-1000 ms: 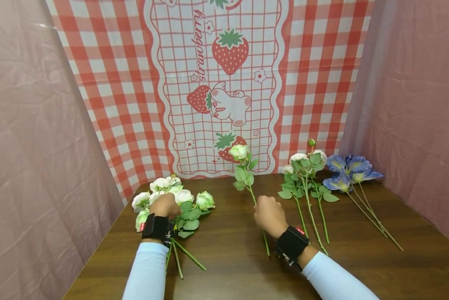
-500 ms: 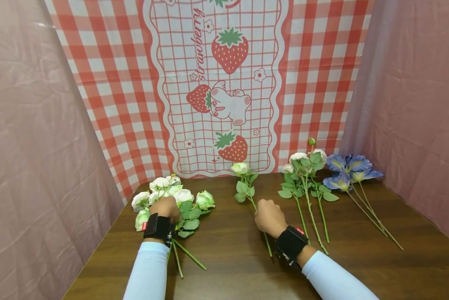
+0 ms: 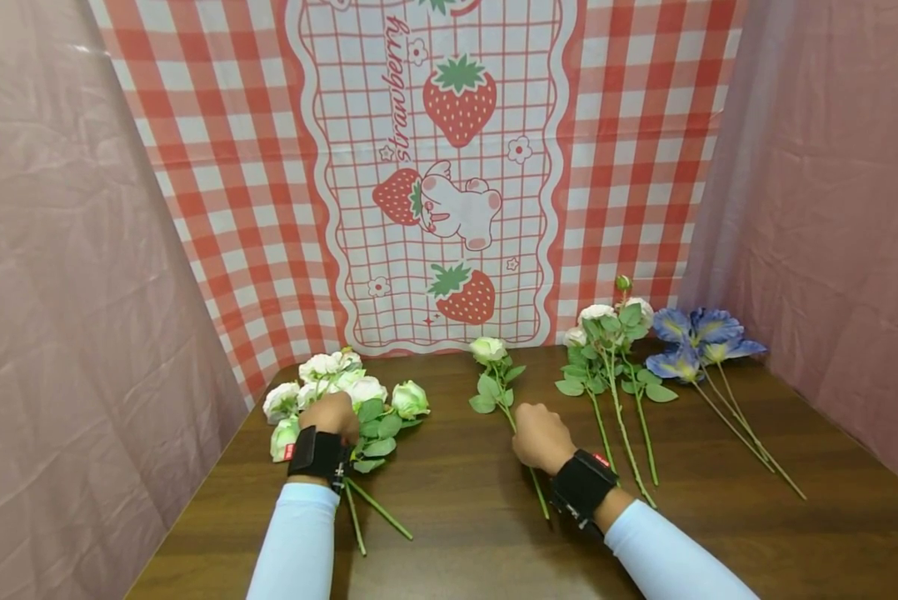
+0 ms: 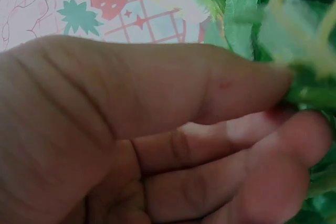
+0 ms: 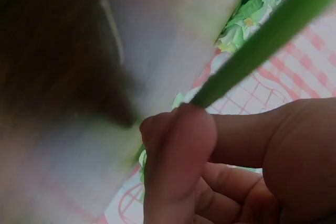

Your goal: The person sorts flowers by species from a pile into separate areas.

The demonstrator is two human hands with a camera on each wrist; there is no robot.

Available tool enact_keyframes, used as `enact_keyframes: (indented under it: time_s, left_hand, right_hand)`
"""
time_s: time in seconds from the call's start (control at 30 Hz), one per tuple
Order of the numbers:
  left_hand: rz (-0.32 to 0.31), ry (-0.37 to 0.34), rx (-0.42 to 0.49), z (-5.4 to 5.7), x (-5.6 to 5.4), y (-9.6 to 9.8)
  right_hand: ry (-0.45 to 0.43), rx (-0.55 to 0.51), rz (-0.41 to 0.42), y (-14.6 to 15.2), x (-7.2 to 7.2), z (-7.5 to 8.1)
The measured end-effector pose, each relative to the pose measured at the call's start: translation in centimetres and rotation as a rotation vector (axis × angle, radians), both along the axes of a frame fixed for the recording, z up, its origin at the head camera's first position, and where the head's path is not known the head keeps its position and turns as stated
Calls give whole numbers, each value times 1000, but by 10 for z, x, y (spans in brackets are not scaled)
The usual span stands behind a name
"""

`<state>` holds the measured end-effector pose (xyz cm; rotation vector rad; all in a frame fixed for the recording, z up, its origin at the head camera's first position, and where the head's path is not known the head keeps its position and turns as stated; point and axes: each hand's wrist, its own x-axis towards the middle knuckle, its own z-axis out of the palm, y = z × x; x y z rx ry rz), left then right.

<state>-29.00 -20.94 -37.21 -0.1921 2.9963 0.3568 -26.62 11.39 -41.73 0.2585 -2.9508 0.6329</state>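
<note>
On the right of the middle, my right hand (image 3: 542, 439) pinches the stem of a pale green-white rose (image 3: 488, 349). Its leaves and bloom extend forward past the hand, low over the far part of the table. The right wrist view shows this green stem (image 5: 262, 40) between thumb and fingertip. My left hand (image 3: 331, 417) lies among a bunch of white and pale green roses (image 3: 410, 400) on the left. In the left wrist view its thumb and fingertips pinch a green stem (image 4: 312, 96); which rose this belongs to is hidden. Loose stem ends (image 3: 379, 508) stick out below that wrist.
To the right lie several pale roses (image 3: 596, 313) with leafy stems. Beyond them, blue irises (image 3: 695, 342) lie near the far right of the brown wooden table (image 3: 464, 550). A checked strawberry cloth (image 3: 456, 200) hangs behind; pink curtains flank both sides.
My right hand has lowered the rose, its bloom dropping in front of the strawberry cloth and shifting slightly right. My left hand has hardly moved.
</note>
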Motion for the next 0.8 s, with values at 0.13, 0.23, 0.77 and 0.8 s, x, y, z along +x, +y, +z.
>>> enact_keyframes:
  time_s: [0.13, 0.23, 0.77, 0.8]
  left_hand:
    - [-11, 36, 21, 4, 3, -2]
    - [-18, 71, 10, 10, 6, -4]
    - [49, 307, 50, 49, 27, -9]
    - [58, 314, 51, 51, 28, -8]
  right_hand:
    - [5, 17, 25, 2, -1, -2]
    - [-6, 15, 33, 3, 0, -3]
    - [47, -9, 26, 12, 4, 20]
    - [61, -5, 32, 13, 4, 23]
